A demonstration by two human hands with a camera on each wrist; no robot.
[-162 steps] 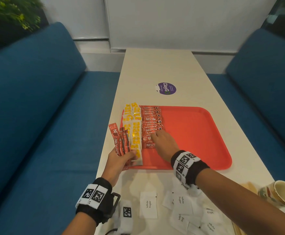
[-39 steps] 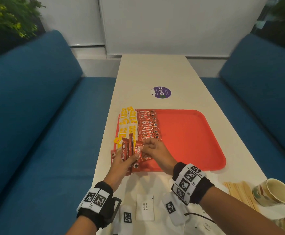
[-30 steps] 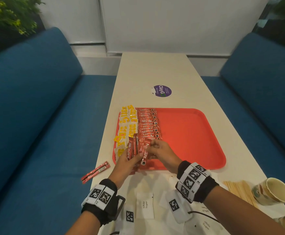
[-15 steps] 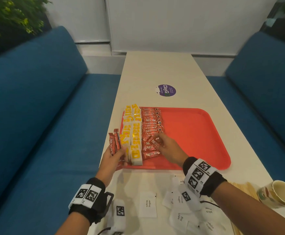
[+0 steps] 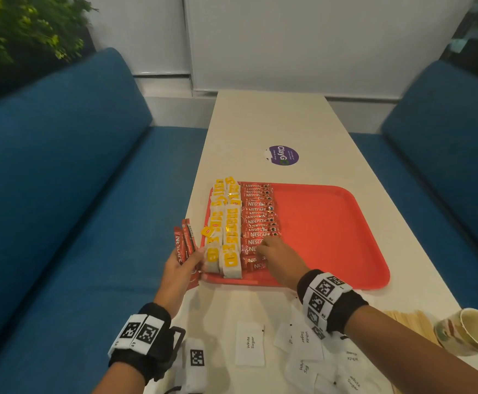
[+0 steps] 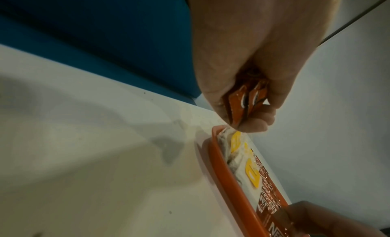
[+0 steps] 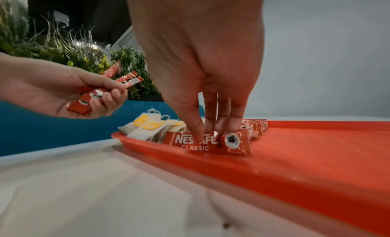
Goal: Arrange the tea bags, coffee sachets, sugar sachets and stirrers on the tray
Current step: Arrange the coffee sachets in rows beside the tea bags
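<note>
A red tray lies on the white table. Along its left edge stand yellow-tagged tea bags, with a row of red coffee sachets beside them. My right hand reaches down into the tray, and its straight fingertips press on the nearest coffee sachet. My left hand hovers off the tray's near left corner and grips a fan of several coffee sachets, whose ends show inside the curled fingers. White sugar sachets lie on the table near me. Wooden stirrers lie at the right.
A paper cup stands at the near right edge, next to the stirrers. A purple sticker is on the table beyond the tray. Blue sofas flank both long sides. The tray's right half is bare.
My right hand took one sachet from the left hand's bundle, laid it at the near end of the coffee row and now presses on it. The left hand stays beside the tray.
</note>
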